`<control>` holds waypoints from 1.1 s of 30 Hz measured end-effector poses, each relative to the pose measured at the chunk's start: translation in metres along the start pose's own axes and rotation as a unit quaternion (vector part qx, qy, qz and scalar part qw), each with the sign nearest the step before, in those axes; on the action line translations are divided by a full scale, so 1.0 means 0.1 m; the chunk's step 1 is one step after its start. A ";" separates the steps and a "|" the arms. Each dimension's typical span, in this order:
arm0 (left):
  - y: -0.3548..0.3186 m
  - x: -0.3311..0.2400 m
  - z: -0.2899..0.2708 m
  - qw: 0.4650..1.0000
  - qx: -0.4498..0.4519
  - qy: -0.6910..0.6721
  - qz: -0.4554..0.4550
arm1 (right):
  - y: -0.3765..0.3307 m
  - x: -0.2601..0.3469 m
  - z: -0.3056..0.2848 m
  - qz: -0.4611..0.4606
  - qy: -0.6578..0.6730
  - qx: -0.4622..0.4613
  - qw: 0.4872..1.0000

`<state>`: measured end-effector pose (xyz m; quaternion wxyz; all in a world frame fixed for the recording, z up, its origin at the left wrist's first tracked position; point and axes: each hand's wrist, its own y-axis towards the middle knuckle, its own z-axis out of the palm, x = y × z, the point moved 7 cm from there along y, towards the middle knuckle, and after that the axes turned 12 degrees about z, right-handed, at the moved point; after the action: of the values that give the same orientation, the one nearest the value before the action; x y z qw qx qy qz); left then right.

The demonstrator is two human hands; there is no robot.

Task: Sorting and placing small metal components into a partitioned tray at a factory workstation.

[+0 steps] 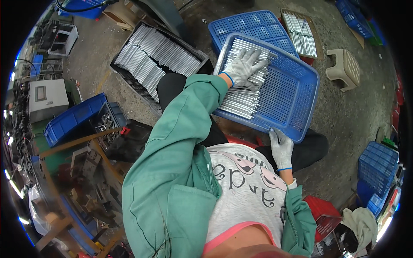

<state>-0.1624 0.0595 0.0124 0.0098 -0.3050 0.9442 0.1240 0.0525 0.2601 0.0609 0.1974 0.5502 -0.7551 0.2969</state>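
My left hand (246, 65), in a grey knit glove, lies spread flat with the fingers wide on the silver metal rods (243, 92) that are stacked side by side in the blue perforated tray (297, 92) on my lap — it presses down on them and closes around nothing. My right hand (282, 148), gloved the same way, pinches the near rim of the tray between thumb and fingers and steadies it. The rods fill only the left part of the tray, packed in a neat layer or two along the left wall; the whole right side shows bare blue mesh, so I judge the filling well under half done, with a good deal of room left. To my left on the concrete floor sits a dark crate (129, 79) holding a large supply of the same silver rods in long rows, and it looks close to full, which suggests most of the stock is not yet moved. Beyond my tray lies a second blue tray (249, 26), touching or tucked under the far edge of mine — I cannot tell which. Farther off stands a brown tray (314, 32) holding more rods, and just beside it a small beige plastic stool (346, 66). A blue bin (71, 118) with dark metal parts sits near my left knee.
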 end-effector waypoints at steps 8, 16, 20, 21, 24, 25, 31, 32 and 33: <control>-0.22 0.10 0.01 0.993 0.052 -0.092 -0.046 | 0.03 0.29 0.04 -0.019 -0.046 0.054 0.997; -0.13 0.06 0.30 0.995 0.097 -0.008 -0.025 | -0.07 0.25 0.10 0.002 0.039 0.102 0.994; -0.21 0.01 0.00 0.996 -0.035 -0.001 -0.076 | -0.06 0.41 0.16 -0.004 -0.018 0.138 0.990; -0.22 -0.02 -0.27 0.992 -0.100 -0.006 -0.079 | -0.05 0.44 0.16 0.002 -0.036 0.143 0.989; -0.52 0.05 -1.32 0.969 -0.227 -0.046 -0.090 | -0.05 0.64 0.21 0.008 -0.044 0.158 0.986; -0.74 0.22 -1.57 0.943 -0.302 -0.031 -0.135 | -0.05 0.70 0.25 0.012 -0.048 0.165 0.985; -2.79 1.32 -1.13 0.528 -0.585 -0.260 -0.557 | 0.04 0.86 0.41 -0.046 -0.030 0.158 0.986; -3.07 1.49 -0.82 0.521 -0.590 -0.264 -0.558 | 0.07 0.86 0.45 -0.049 -0.039 0.156 0.986; -3.50 1.60 -0.35 0.372 -0.661 -0.290 -0.584 | 0.09 0.86 0.47 -0.051 -0.052 0.153 0.986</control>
<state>-0.0887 -0.3147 -0.0489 0.1486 -0.6350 0.0889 0.7529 0.0184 0.1688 0.0774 0.0868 0.6266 -0.6807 0.3695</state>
